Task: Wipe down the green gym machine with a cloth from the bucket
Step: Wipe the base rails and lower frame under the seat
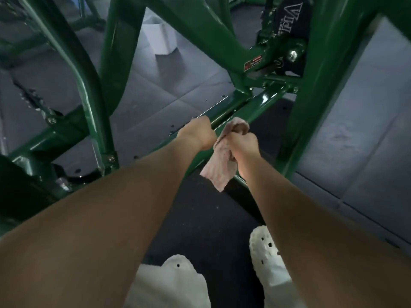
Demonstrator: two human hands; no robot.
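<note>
Head view: the right hand (243,144) is clamped on a bunched pink cloth (222,167), whose loose end hangs below the fist. The left hand (196,133) is curled at the low green frame bar (255,103); actual grip cannot be determined. The bar's long axis runs diagonally, far-right to near-left, just beyond the cloth.

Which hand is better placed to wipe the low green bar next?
The right hand, probably: it grips the cloth right beside the low green bar. The left hand is at the bar too, but shows no cloth in it, and its fingers are hidden.
</note>
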